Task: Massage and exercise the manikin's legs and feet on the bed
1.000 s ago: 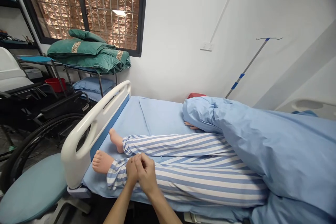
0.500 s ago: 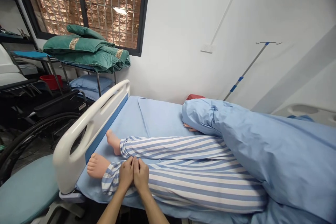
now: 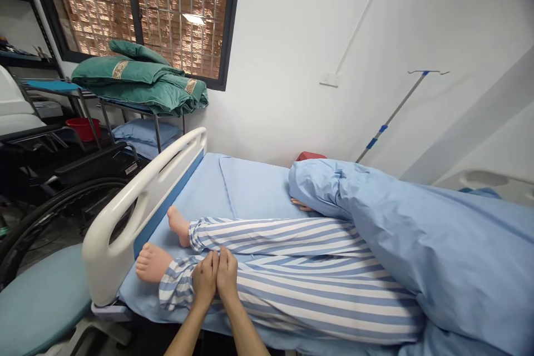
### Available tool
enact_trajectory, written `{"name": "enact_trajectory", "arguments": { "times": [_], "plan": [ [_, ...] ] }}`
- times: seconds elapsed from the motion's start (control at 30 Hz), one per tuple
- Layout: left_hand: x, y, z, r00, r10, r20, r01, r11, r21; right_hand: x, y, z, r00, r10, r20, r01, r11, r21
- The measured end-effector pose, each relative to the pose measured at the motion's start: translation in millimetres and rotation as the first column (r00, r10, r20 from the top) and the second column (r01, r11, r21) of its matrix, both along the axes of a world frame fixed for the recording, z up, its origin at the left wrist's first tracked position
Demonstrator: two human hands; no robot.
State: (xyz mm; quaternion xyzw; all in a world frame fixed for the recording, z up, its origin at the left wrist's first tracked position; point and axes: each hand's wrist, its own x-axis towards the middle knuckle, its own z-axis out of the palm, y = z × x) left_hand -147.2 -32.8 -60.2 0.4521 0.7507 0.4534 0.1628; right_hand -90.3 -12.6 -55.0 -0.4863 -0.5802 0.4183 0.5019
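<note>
A care manikin in blue-and-white striped trousers (image 3: 325, 289) lies on the bed with its bare feet toward the footboard. My left hand (image 3: 205, 278) is on the near lower leg, just above the ankle, its fingers curled down over the cloth. Right beside it, my right hand (image 3: 227, 273) is closed over the same shin, the two hands touching. My fingertips are hidden beneath my knuckles. The near foot (image 3: 153, 263) lies to the left of my hands, and the far foot (image 3: 178, 226) is beyond it.
A blue quilt (image 3: 400, 228) is folded back over the upper legs. The white footboard (image 3: 137, 194) stands at the left, with a wheelchair (image 3: 95, 178) beyond. Green bedding (image 3: 142, 80) is stacked by the window. A drip pole (image 3: 392, 117) rises behind the bed.
Both hands have shifted slightly to the right along the shin and stay side by side. The view has moved a little; the manikin's legs look unchanged.
</note>
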Motion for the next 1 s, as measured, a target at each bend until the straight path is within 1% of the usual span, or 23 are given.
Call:
{"name": "enact_trajectory", "arguments": {
  "times": [0.07, 0.13, 0.2, 0.23, 0.27, 0.33, 0.37, 0.4, 0.43, 0.5, 0.57, 0.67, 0.73, 0.8, 0.9, 1.0],
  "plan": [
    [-1, -3, -10.8, 0.99, 0.006, -0.144, -0.017, 0.997, -0.073, -1, 0, -1.3, 1.0, -0.003, 0.003, 0.003, 1.0, 0.008],
    [-3, -5, -14.3, 0.979, -0.018, -0.204, -0.004, 0.994, -0.107, 0, 0, 0.8, 0.999, -0.016, 0.045, 0.015, 1.0, 0.019],
    [-6, -5, -13.1, 0.971, -0.055, -0.232, 0.028, 0.993, -0.117, 3, -2, 8.4, 0.983, -0.018, 0.184, 0.008, 0.999, 0.053],
    [-7, -6, -12.2, 0.968, -0.08, -0.239, 0.053, 0.992, -0.116, 6, -4, 14.4, 0.957, -0.016, 0.289, -0.01, 0.996, 0.089],
    [-9, -6, -11.6, 0.963, -0.108, -0.245, 0.083, 0.99, -0.11, 9, -6, 21.2, 0.916, -0.015, 0.401, -0.042, 0.99, 0.133],
    [-11, -7, -12.2, 0.955, -0.158, -0.252, 0.139, 0.986, -0.092, 14, -9, 34.7, 0.81, -0.035, 0.586, -0.12, 0.967, 0.224],
    [-12, -7, -13.1, 0.953, -0.168, -0.252, 0.153, 0.985, -0.079, 16, -10, 39.6, 0.768, -0.05, 0.639, -0.153, 0.954, 0.259],
    [-13, -7, -14.0, 0.954, -0.168, -0.248, 0.157, 0.985, -0.066, 18, -11, 42.3, 0.744, -0.059, 0.666, -0.176, 0.943, 0.281],
    [-13, -7, -14.7, 0.957, -0.163, -0.24, 0.154, 0.986, -0.056, 18, -11, 42.4, 0.738, -0.057, 0.673, -0.19, 0.939, 0.288],
    [-12, -7, -14.5, 0.966, -0.132, -0.223, 0.124, 0.991, -0.048, 18, -8, 35.0, 0.761, -0.048, 0.647, -0.17, 0.948, 0.269],
    [-10, -6, -12.3, 0.97, -0.103, -0.222, 0.094, 0.994, -0.052, 16, -5, 21.5, 0.795, -0.059, 0.604, -0.099, 0.969, 0.225],
    [-8, -6, -9.1, 0.969, -0.092, -0.228, 0.083, 0.995, -0.049, 14, -2, 4.7, 0.82, -0.092, 0.565, -0.012, 0.984, 0.178],
    [-7, -6, -8.7, 0.973, -0.088, -0.215, 0.078, 0.995, -0.057, 13, -2, 1.0, 0.836, -0.085, 0.542, -0.008, 0.986, 0.167],
    [-7, -5, -8.9, 0.979, -0.087, -0.182, 0.075, 0.995, -0.07, 14, -2, 1.8, 0.858, -0.079, 0.507, -0.004, 0.987, 0.161],
    [-8, 3, -4.7, 0.989, -0.141, -0.043, 0.138, 0.989, -0.056, 15, -2, 4.7, 0.899, -0.084, 0.429, 0.021, 0.988, 0.151],
    [-4, 14, 8.5, 0.968, -0.203, 0.149, 0.203, 0.979, 0.021, 16, -1, 5.9, 0.945, -0.082, 0.317, 0.044, 0.991, 0.125]
  ]
}}
